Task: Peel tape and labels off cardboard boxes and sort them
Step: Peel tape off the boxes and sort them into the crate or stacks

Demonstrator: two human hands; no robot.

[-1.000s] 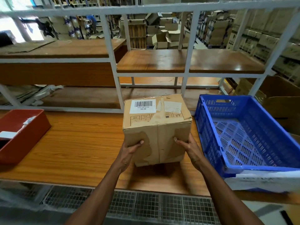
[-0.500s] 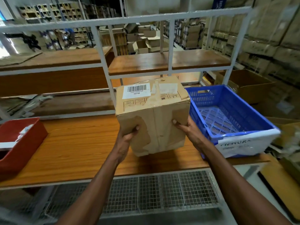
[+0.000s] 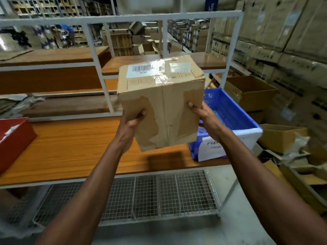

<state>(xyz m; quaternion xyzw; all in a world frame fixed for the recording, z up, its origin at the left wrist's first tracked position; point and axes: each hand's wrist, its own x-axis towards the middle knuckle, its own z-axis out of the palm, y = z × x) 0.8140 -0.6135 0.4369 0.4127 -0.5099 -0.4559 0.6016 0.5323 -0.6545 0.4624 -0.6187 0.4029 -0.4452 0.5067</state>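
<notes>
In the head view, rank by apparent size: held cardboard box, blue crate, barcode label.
1. cardboard box, largest, though nearest the camera
2. blue crate, partly hidden behind it, so unsure
3. barcode label, clearly smallest

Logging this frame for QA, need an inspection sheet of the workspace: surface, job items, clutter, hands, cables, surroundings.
Surface: wooden bench top, wire mesh shelf beneath.
Job's things: cardboard box held above the bench; barcode label and glossy tape on its top.
Clutter: red bin at left with white scraps inside; blue crate at right with a paper sign on its front.
Hands: left hand and right hand each have a grip on a lower side of the box.
Cables: nothing seen.
Surroundings: white shelf frame, stacked cartons, open boxes at right.
</notes>
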